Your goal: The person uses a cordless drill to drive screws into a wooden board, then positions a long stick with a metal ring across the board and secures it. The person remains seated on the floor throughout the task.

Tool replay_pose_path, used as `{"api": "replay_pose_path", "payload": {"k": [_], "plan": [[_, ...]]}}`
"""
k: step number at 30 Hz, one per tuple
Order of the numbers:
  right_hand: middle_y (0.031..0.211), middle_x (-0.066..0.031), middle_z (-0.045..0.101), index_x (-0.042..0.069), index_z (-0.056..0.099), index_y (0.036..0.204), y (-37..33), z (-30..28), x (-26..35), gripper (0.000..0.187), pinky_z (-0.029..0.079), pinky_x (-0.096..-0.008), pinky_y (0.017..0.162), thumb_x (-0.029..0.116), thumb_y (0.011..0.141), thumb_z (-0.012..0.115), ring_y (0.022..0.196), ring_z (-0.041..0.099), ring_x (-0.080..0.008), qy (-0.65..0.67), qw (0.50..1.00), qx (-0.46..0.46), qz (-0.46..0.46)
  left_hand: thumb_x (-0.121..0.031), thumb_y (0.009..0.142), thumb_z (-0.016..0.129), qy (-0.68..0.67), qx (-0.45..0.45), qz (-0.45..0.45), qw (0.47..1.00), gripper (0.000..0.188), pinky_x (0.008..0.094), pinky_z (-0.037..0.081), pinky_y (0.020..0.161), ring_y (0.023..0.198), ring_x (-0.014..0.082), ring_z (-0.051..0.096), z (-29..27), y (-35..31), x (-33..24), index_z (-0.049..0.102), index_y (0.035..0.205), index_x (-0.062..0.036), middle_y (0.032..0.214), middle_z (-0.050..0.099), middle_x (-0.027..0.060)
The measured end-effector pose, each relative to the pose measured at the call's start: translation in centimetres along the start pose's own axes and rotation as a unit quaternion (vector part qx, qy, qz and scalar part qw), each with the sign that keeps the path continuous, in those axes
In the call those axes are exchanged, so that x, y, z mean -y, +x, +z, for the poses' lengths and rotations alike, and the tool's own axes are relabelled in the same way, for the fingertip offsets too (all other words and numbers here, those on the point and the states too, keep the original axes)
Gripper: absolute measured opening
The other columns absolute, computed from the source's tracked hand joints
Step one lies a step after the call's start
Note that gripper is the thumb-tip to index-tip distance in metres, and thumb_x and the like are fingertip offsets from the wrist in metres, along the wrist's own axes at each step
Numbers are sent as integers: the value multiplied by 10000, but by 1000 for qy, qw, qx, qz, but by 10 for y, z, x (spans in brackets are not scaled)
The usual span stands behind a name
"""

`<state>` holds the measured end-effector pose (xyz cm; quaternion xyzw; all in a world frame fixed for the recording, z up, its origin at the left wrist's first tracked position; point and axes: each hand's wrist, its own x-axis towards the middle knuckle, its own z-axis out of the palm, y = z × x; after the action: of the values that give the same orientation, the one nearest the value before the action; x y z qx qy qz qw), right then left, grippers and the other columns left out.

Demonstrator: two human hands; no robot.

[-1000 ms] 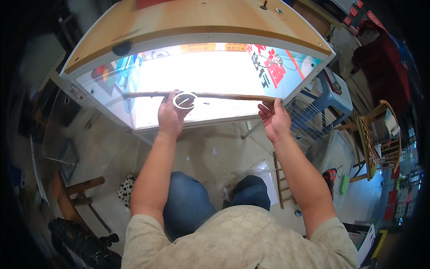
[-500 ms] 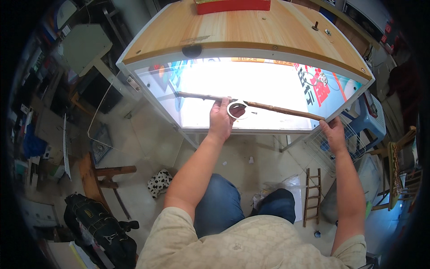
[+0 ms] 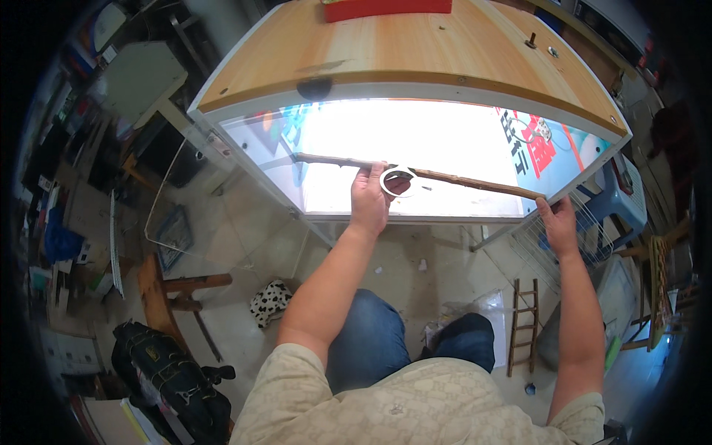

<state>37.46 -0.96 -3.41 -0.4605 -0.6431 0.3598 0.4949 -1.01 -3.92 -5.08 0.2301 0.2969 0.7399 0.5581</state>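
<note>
A long brown wooden stick [image 3: 475, 182] slants across the front of the brightly lit cabinet, its left end higher than its right. My left hand [image 3: 369, 199] grips it near the middle. A white ring [image 3: 385, 183], perhaps a tape roll, is held by the same hand just below the stick; the fingers show dark through its hole. At the stick's middle there is a dark patch I cannot make out. The stick's right end lies between the thumb and fingers of my right hand [image 3: 558, 222], by the cabinet's lower right corner.
The cabinet's wooden top [image 3: 371, 48] bears a red box [image 3: 389, 9] and small hardware. A small wooden ladder [image 3: 523, 326] lies by my knee. Around me are a blue stool [image 3: 627, 196], a wire rack [image 3: 593, 241], a black bag [image 3: 167, 371] and a wooden bench [image 3: 156, 297].
The view has shifted slightly, so the scene sits a little differently. Both hands keep their hold on the stick, and the ring stays in the left hand.
</note>
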Motion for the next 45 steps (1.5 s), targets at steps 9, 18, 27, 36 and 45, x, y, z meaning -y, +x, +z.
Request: {"api": "replay_pose_path", "payload": {"k": [9, 18, 27, 36, 45], "plan": [[997, -66, 650, -1, 580, 1148, -2, 7, 10, 385, 494, -288, 798, 191, 858, 743, 895, 601, -130, -35, 999, -33, 24, -138, 1001, 491, 20, 1, 5, 1000, 140, 378, 613, 757, 878, 241, 692, -10, 7, 4, 530, 1071, -23, 980, 654, 132], [1068, -61, 623, 16, 522, 1206, -6, 7, 2, 402, 477, -285, 855, 229, 912, 694, 978, 582, -132, 8, 1000, 4, 27, -149, 1007, 484, 38, -22, 25, 999, 173, 405, 620, 773, 881, 258, 697, -11, 9, 7, 518, 1083, 2, 981, 653, 151], [1061, -101, 641, 4, 530, 1213, -6, 7, -7, 425, 501, -309, 787, 188, 874, 709, 915, 596, -156, -82, 993, -39, 78, -130, 977, 530, 3, 1, 15, 1000, 145, 393, 620, 744, 866, 248, 694, -17, 11, 10, 534, 1078, -26, 978, 654, 137], [1014, -51, 612, -5, 560, 1140, -6, 8, -3, 316, 443, -273, 830, 210, 933, 663, 911, 547, -126, -14, 998, -29, 56, -192, 1002, 507, 11, -12, 2, 1000, 173, 367, 597, 756, 848, 206, 660, 3, 1, 3, 528, 1039, -23, 936, 613, 93], [1036, -74, 612, -29, 545, 1152, -6, 5, -1, 386, 442, -276, 850, 273, 939, 661, 937, 549, -139, -72, 996, -23, 42, -180, 1008, 488, 20, -3, 13, 1000, 181, 383, 611, 748, 851, 234, 678, 4, 1, 2, 523, 1012, -3, 934, 630, 123]]}}
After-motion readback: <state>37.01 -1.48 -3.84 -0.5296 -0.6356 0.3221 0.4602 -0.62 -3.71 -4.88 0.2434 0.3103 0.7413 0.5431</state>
